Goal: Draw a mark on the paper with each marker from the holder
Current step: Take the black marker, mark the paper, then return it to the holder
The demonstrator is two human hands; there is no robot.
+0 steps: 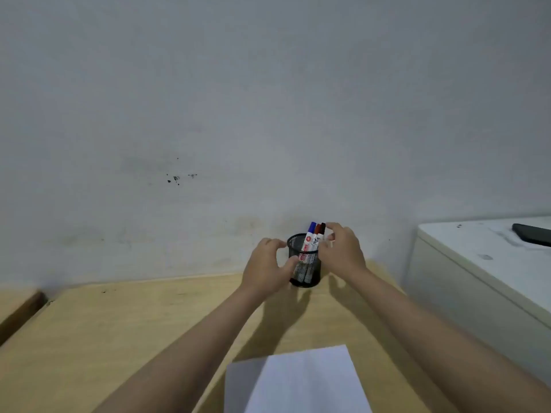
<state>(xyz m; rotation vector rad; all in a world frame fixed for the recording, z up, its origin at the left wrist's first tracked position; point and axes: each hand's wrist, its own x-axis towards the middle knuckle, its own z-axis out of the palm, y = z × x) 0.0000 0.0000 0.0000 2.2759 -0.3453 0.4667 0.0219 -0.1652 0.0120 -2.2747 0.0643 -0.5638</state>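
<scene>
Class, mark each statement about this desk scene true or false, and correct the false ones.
1. The mesh holder lies tipped over. False: it stands upright.
2. Three markers stand in the holder. True.
3. The left hand steadies the holder. True.
4. The paper already bears marks. False: the visible part is blank.
5. The right hand rests on the paper. False: its fingers reach the marker tops.

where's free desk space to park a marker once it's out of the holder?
Widest bare patch: the desk left of the left forearm, out to its left edge. A narrower strip lies right of the paper, under the right forearm. Crowded: the back edge by the wall, where the left hand and right hand flank the mesh holder and its markers.
</scene>
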